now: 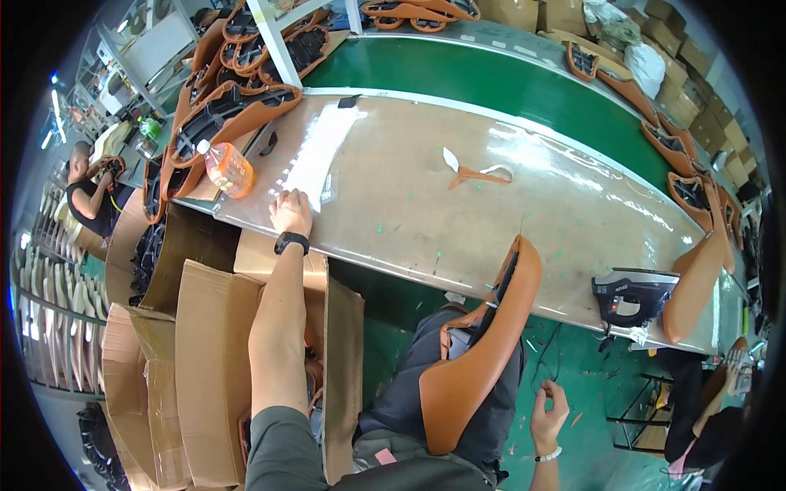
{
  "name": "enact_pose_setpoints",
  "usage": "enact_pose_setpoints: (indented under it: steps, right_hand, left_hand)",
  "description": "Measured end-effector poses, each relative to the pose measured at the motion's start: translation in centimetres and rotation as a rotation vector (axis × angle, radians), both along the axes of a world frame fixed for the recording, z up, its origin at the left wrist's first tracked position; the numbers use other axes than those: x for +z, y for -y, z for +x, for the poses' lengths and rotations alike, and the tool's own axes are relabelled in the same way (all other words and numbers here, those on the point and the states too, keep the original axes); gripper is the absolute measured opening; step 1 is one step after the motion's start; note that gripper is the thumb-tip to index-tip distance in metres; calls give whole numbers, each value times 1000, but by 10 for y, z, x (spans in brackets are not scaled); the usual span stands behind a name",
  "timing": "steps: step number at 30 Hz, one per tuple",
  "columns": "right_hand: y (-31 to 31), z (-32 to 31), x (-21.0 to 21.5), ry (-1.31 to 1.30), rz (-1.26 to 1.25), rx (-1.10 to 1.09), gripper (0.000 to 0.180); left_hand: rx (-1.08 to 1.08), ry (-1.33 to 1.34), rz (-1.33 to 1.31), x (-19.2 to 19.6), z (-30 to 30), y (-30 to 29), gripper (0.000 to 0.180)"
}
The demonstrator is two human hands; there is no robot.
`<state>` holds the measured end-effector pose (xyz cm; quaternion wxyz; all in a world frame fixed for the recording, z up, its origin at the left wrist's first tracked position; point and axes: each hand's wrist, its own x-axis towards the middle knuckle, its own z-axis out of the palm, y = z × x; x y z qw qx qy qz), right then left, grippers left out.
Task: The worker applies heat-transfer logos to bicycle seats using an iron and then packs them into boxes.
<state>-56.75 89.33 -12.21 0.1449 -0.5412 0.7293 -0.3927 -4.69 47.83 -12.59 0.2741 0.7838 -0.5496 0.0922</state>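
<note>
My left hand [291, 214] rests on the near edge of the worktable, fingers laid down beside a white sheet [321, 151]. It wears a black watch. Across my lap leans a curved panel covered in brown leather [479, 368], with dark plastic showing along its inner side; neither hand touches it. To the right of my lap, my right hand [548, 417] hangs in the air with loosely curled fingers, and nothing shows in it. An orange drink bottle [228, 170] stands on the table just beyond my left hand.
A dark iron [634, 295] sits at the table's right, beside another brown panel [692, 286]. Leather scraps [479, 175] lie mid-table. Brown covered parts [233, 106] pile at left. Open cardboard boxes [209, 360] crowd my left side. A green belt [491, 78] runs behind. Other people work left and right.
</note>
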Motion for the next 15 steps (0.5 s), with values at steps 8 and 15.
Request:
enact_pose_setpoints:
  steps: [8,15]
  right_hand:
    - [35,6,46,131,-27,-54,13]
    - [59,30,82,-10,-133,115,9]
  left_hand:
    - [13,70,107,-14,15,10,32]
    - [-84,19,129,-10,24,11,27]
